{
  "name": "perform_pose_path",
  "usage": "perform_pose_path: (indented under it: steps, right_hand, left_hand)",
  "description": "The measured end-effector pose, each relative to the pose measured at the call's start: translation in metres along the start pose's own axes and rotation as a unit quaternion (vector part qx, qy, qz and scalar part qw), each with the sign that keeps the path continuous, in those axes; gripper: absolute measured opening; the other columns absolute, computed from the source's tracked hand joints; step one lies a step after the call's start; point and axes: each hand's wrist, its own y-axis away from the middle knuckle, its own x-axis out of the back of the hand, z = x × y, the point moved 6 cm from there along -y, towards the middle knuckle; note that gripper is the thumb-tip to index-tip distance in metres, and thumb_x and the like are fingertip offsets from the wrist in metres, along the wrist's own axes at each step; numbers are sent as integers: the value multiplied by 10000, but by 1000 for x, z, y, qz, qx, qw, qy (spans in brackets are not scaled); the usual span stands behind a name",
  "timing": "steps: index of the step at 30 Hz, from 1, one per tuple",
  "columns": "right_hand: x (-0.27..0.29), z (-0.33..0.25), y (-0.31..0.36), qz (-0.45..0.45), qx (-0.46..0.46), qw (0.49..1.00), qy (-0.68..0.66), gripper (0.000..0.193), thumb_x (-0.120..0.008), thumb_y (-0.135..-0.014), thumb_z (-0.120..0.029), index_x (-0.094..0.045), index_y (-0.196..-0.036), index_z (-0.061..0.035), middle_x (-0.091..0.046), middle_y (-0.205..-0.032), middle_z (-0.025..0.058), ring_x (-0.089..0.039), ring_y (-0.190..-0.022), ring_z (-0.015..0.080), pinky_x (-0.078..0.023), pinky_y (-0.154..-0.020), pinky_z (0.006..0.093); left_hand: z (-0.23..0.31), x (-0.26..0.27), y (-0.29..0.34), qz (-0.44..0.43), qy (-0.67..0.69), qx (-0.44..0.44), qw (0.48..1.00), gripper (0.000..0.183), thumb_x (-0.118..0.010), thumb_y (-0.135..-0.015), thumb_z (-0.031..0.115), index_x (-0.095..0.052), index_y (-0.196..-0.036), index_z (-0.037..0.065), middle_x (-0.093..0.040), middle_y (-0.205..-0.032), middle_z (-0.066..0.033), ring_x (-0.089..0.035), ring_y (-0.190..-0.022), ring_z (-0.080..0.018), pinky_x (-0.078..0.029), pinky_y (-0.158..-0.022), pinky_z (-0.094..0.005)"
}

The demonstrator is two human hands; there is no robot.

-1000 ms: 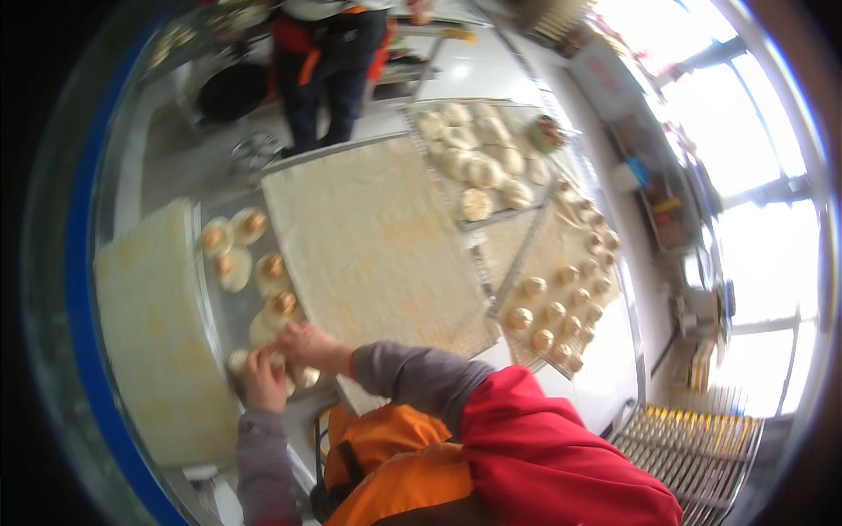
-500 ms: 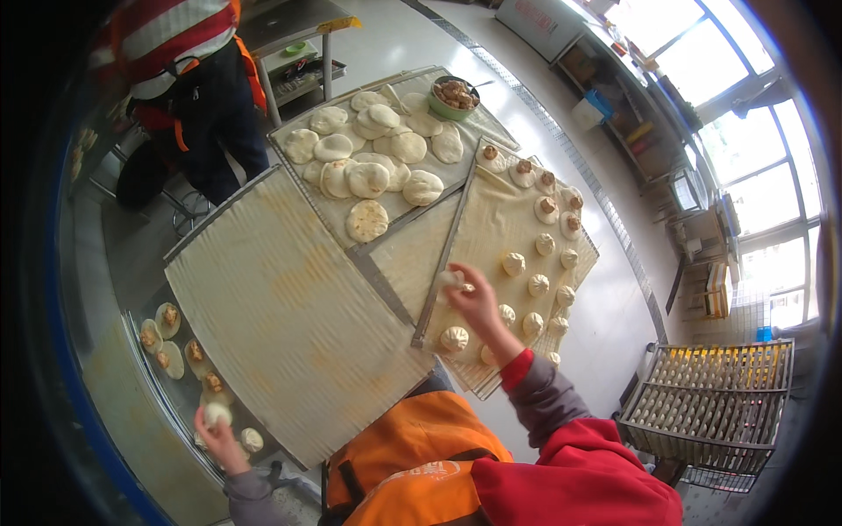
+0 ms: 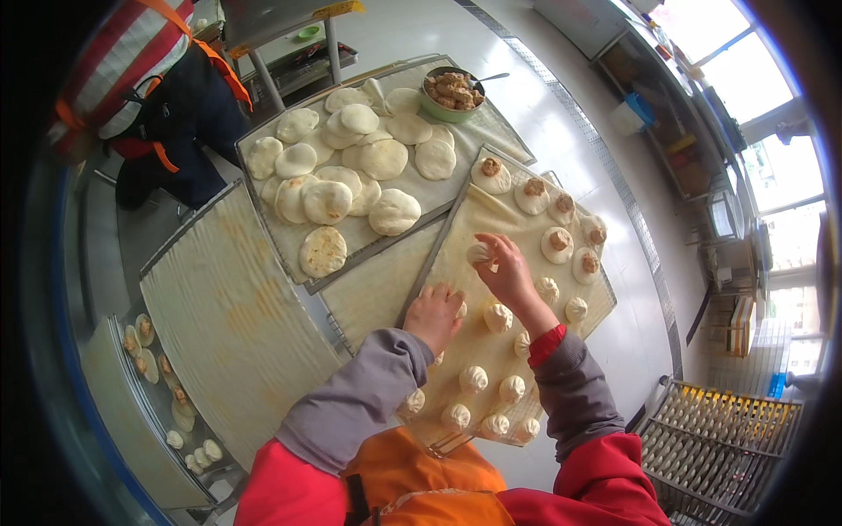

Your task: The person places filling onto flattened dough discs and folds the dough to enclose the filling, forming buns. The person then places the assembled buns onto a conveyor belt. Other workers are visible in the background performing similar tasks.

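Pleated buns (image 3: 474, 379) stand closed; filled rounds (image 3: 531, 196) lie open, plain rounds (image 3: 383, 159) unfilled. Right hand (image 3: 510, 279) grasps a white bun (image 3: 478, 253); whether the left hand (image 3: 432, 317) grips cannot be told.

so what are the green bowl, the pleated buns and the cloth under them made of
Green bowl: smooth-walled, either plastic or enamelled metal; unclear.
Pleated buns: apparently dough, pale and matte, with soft gathered folds.
Cloth: probably cotton-like fabric, matte cream, since it wrinkles.
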Motion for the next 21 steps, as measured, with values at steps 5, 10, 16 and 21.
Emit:
perform_pose_path:
  steps: [5, 10, 16, 21]
  right_hand:
    - [-24, 8, -10, -19, 37, 999, 23, 453, -685, -739, -10, -618, -1184, -61, -615, -1176, 145, -564, -1089, 356, -485, -935, 427]
    - [-56, 2, -13, -57, 138, 978, 148, 497, -711, -725, -50, -588, -1206, -74, -636, -1112, 157, -587, -1008, 371, -487, -891, 465]
    - [-99, -122, -13, -58, 152, 976, 148, 564, -667, -848, -12, -494, -1381, -68, -564, -1343, 152, -538, -1243, 319, -443, -1024, 413]
    - [-296, -368, 110, -414, 263, 859, -147, 369, -658, -840, -63, -622, -1207, -64, -648, -1168, 140, -620, -1062, 342, -513, -907, 412]
  left_hand:
    - [-7, 26, 31, 58, 59, 18, 996, 597, -743, -805, 244, -522, -1340, 97, -533, -1268, -105, -531, -1142, -317, -471, -946, -399]
    - [-49, 85, 156, 156, 226, 97, 957, 447, -696, -848, 110, -555, -1269, 60, -586, -1234, -153, -564, -1142, -345, -465, -975, -416]
    - [-144, 138, 434, 390, 68, 348, 850, 310, -606, -859, -4, -593, -1165, 45, -616, -1137, -158, -591, -1077, -346, -484, -923, -414]
    - [-204, 161, 617, 420, -111, 506, 745, 545, -646, -813, -11, -503, -1336, 54, -544, -1310, -161, -482, -1248, -373, -395, -1038, -453]
